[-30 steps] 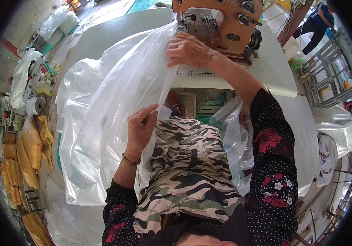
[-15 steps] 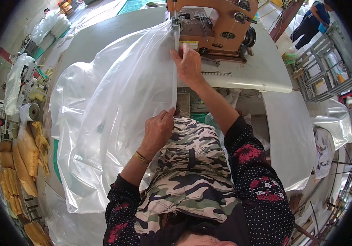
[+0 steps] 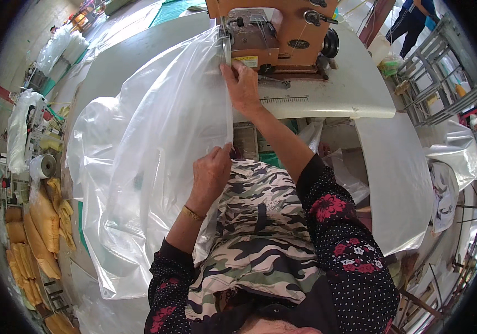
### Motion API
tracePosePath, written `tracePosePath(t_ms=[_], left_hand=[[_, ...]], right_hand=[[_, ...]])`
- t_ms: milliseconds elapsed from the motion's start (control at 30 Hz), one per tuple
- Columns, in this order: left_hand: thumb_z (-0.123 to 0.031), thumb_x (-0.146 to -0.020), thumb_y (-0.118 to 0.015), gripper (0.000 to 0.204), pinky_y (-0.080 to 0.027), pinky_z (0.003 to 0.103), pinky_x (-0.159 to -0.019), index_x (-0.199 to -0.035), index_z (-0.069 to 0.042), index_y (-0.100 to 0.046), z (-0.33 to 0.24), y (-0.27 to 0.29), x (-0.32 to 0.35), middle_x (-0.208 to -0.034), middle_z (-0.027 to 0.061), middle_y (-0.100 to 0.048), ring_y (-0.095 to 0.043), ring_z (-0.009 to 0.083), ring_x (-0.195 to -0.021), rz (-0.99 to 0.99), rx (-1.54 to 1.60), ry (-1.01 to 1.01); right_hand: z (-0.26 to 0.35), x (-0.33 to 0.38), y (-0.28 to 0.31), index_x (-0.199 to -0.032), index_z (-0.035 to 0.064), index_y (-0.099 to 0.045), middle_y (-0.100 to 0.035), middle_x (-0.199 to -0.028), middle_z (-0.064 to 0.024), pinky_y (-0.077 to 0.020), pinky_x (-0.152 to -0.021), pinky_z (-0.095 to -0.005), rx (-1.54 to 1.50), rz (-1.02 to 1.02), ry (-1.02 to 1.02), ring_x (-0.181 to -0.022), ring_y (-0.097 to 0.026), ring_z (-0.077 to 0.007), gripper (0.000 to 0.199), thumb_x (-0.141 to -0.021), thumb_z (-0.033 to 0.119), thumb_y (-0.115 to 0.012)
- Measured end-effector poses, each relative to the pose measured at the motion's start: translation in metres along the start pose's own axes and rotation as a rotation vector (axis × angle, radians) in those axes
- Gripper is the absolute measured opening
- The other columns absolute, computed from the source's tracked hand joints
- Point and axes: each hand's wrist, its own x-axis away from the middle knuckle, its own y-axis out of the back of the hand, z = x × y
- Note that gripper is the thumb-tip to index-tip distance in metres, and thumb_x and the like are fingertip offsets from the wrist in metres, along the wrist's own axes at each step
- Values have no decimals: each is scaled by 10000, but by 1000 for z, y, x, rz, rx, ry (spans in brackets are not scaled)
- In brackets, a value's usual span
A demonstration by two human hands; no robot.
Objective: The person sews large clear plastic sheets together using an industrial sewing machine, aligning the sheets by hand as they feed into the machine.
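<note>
Head view shows my right hand [image 3: 242, 86] lying flat at twelve o'clock on the edge of the large clear plastic bag [image 3: 155, 167], fingers pressed together and holding that edge down just beside the needle post of the orange industrial sewing machine [image 3: 274, 33], which stands on the pale grey work table [image 3: 355, 89]. My left hand [image 3: 211, 172] sits lower, near the middle of the picture, pinching the same edge between thumb and curled fingers. Between my two hands the bag's edge runs as a taut line from six o'clock up to twelve, and that line is its long axis; the rest of the film billows away toward nine o'clock and hangs down past my camouflage-patterned apron [image 3: 255, 239]. The machine's needle lies straight ahead of my right fingertips, so the right hand is much the nearer one to it.
</note>
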Motion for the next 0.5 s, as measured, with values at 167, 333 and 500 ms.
tracePosePath(t_ms=[167,333,500], left_hand=[[-10,-799,-599,270,-503,410,-575,-1065,-44,-629,-1,-4,-23,-800,121,-613,-626,317,-657,-58,-23,10],[-38,-815,-589,255,-494,447,-585,-1066,-56,-631,16,-6,-57,-797,145,-615,-623,351,-680,-133,-98,-24],[-39,-834,-550,210,-490,447,-619,-1012,-25,-660,17,-1,-97,-842,175,-646,-621,382,-724,-210,-12,43]], right_hand=[[0,-8,4,-737,-36,-538,-536,-591,-174,-421,-554,-392,-1,-10,-33,-521,-518,-270,383,-922,297,-586],[-8,-12,-1,-758,-24,-547,-538,-607,-189,-418,-544,-386,-19,-34,56,-525,-519,-274,352,-919,286,-594],[-9,-8,-3,-710,-14,-495,-486,-583,-130,-384,-513,-345,-104,-23,74,-513,-419,-171,366,-915,265,-615]])
